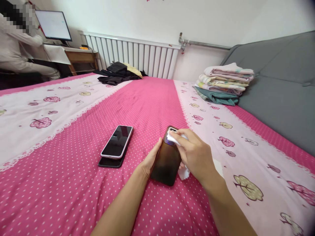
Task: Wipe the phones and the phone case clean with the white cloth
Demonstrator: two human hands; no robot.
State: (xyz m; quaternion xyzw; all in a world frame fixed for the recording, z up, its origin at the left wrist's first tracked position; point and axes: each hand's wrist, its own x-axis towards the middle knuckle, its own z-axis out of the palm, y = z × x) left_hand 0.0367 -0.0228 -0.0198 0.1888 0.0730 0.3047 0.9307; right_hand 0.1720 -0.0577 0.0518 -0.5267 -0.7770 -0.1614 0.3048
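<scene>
A smartphone in a dark brown, see-through case point(165, 164) is tilted with its back facing me. My left hand point(152, 160) grips it along the left edge, with fingertips showing at its right side. A white cloth point(184, 173) is pinched in my right hand point(195, 150), which presses part of it on the phone's camera area at the top. The rest of the cloth hangs below my right fingers. Left of my hands, a phone with a white rim point(117, 141) lies screen up on top of another dark phone or case point(110, 162).
A pink polka-dot bedsheet point(147, 105) spreads beneath everything. Folded bedding point(223, 80) is stacked at right by a grey headboard point(278, 65). Dark clothes point(118, 72) lie at the far edge before a white radiator point(133, 54). A person point(17, 49) sits by a monitor point(53, 25).
</scene>
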